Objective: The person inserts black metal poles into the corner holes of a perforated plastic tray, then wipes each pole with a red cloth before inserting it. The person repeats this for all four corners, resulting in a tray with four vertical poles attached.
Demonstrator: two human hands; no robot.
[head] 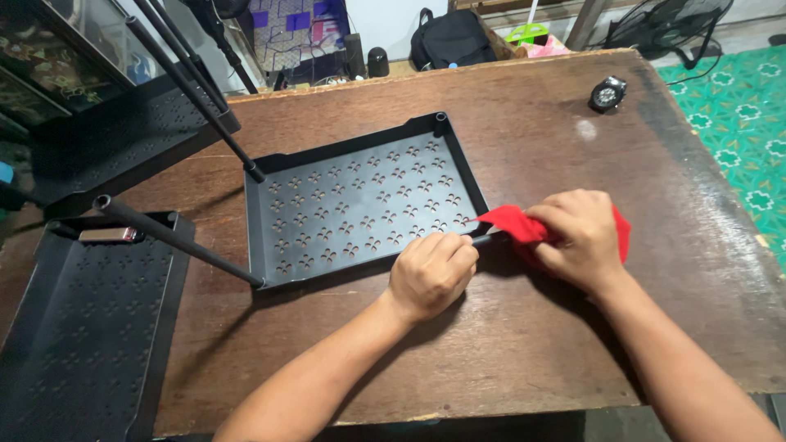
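We've got the black perforated metal shelf tray lying flat mid-worktop, on the brown wooden worktop, with thin black tube legs angling off toward 10 o'clock. Left hand is curled shut at the tray's 5 o'clock corner, apparently gripping a short black rod there (fingers hide the exact contact). Right hand, at 3 o'clock of that corner, is bunched tight around a red cloth, pressing it onto the rod end. Our judgement: keep the left grip steady so the tray can't slide, wipe along the rod rather than across. Second black perforated tray at 9 o'clock, small round black clock at 1 o'clock.
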